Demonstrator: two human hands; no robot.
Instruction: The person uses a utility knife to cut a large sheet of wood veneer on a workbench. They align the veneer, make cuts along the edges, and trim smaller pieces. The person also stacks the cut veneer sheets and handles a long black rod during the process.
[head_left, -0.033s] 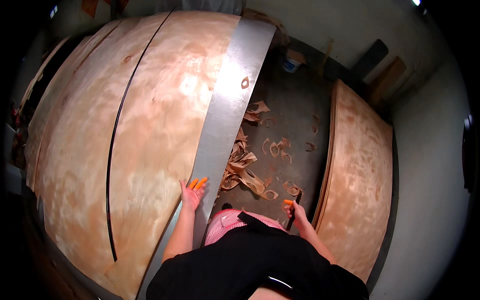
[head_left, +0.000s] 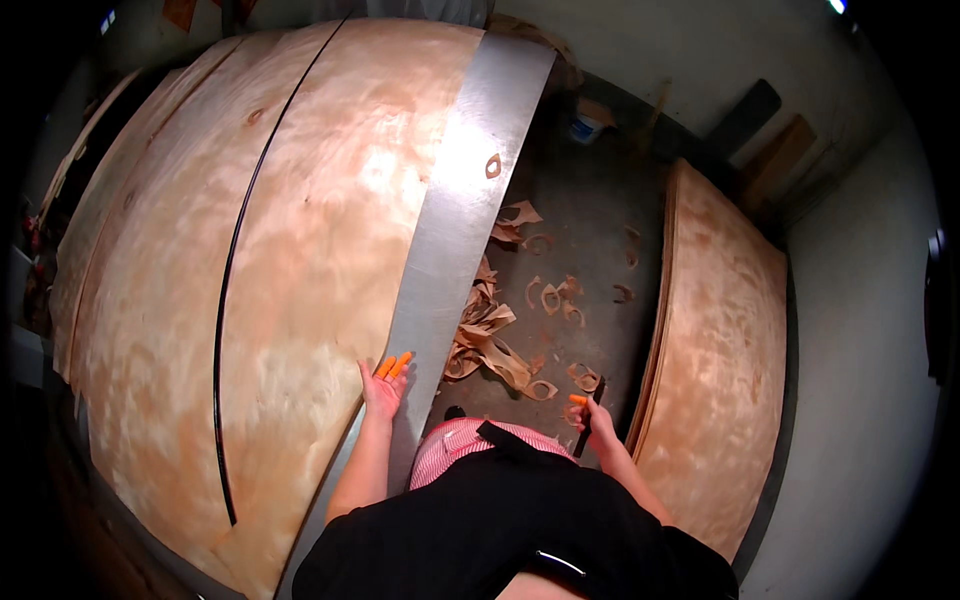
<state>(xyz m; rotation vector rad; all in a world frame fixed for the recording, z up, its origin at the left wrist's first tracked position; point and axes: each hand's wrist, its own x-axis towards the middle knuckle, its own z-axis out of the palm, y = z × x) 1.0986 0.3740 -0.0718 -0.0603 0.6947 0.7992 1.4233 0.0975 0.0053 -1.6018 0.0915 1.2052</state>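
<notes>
One broad tan veneer sheet (head_left: 320,270) we're judging flimsy, best edge-held, left hand (head_left: 382,396) empty, right hand (head_left: 601,426) clasping a slim black tool (head_left: 582,442).

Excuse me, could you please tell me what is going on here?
A person stands between a broad wood sheet on the left and a stack of wood sheets on the right. The left hand, open, is by the broad wood sheet's edge, over a metal strip; whether it touches either is unclear. The right hand grips a slim dark tool. Wood scraps lie on the floor.
</notes>
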